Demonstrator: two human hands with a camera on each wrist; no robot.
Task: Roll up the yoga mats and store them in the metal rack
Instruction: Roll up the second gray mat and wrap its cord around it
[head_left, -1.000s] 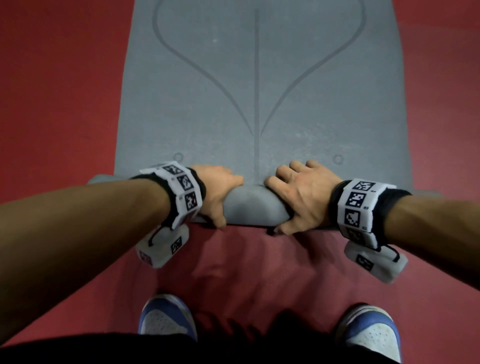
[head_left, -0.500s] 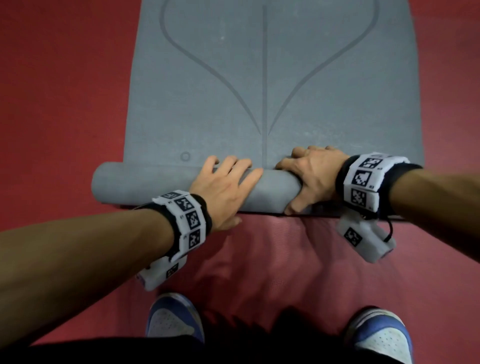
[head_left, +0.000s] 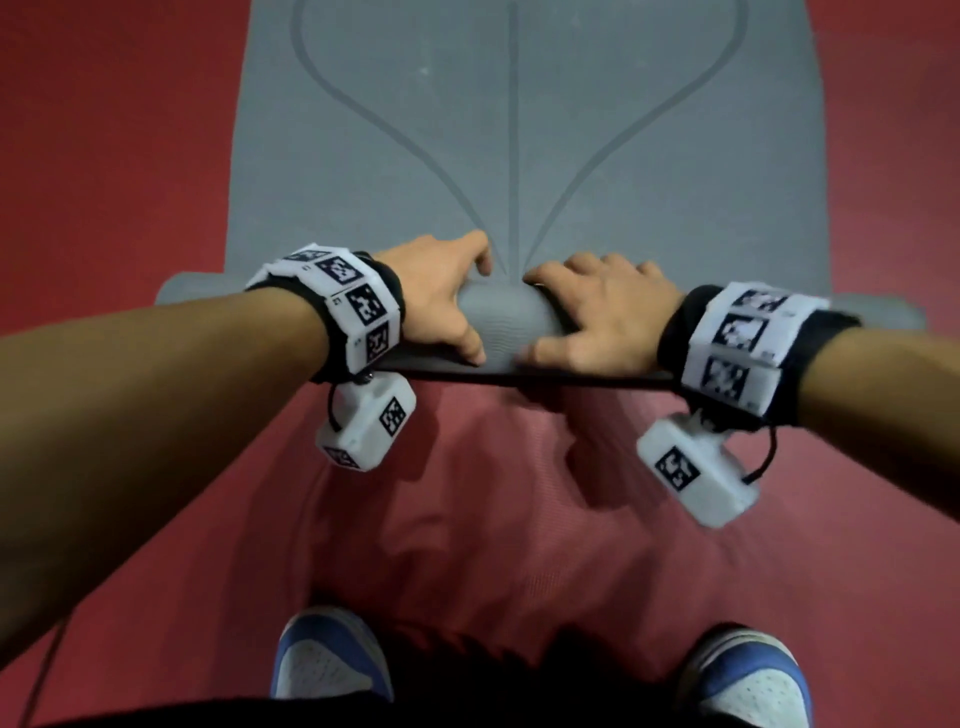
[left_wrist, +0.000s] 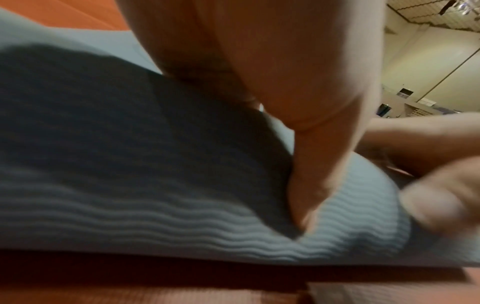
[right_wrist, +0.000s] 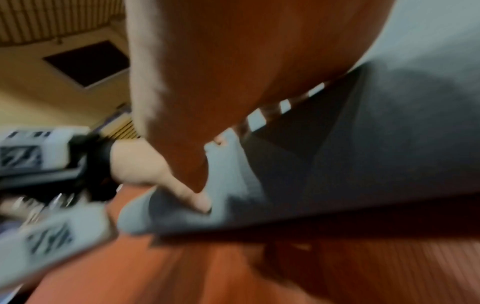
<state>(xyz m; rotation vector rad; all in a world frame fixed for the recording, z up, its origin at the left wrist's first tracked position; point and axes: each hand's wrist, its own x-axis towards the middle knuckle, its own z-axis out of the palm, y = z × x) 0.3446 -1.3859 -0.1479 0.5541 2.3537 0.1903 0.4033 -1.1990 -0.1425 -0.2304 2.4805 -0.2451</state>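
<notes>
No rack or other container shows up in any view, so it's all about the yoga mat (head_left: 519, 156). It's grey and lying on the red floor (head_left: 104, 156), with the near end already wound into a roll (head_left: 501, 317) that runs across in front of the person; the rest stretches flat away from them. The flat part has a smooth matte top printed with a darker centre line and two curved lines meeting at it like a heart outline. The outside of the roll is the underside, and in the left wrist view it's covered in fine wavy ridges (left_wrist: 182, 216).

Going left to right: the left hand (head_left: 441, 296) sits on the roll just left of the centre line, fingers curled over the far side and thumb down on the near side, so it's gripping the roll. The right hand (head_left: 597, 312) is just beside it on the other side of the line, wrapped round the roll the same way, thumb tip near the mat's lower edge. The two hands are close but not touching. Both wrists wear black bands with white marker blocks (head_left: 353, 306), each with a small white box hanging below.

At the bottom, two blue and white shoes (head_left: 332, 660) stand on the red floor, which has a fine ribbed weave.
</notes>
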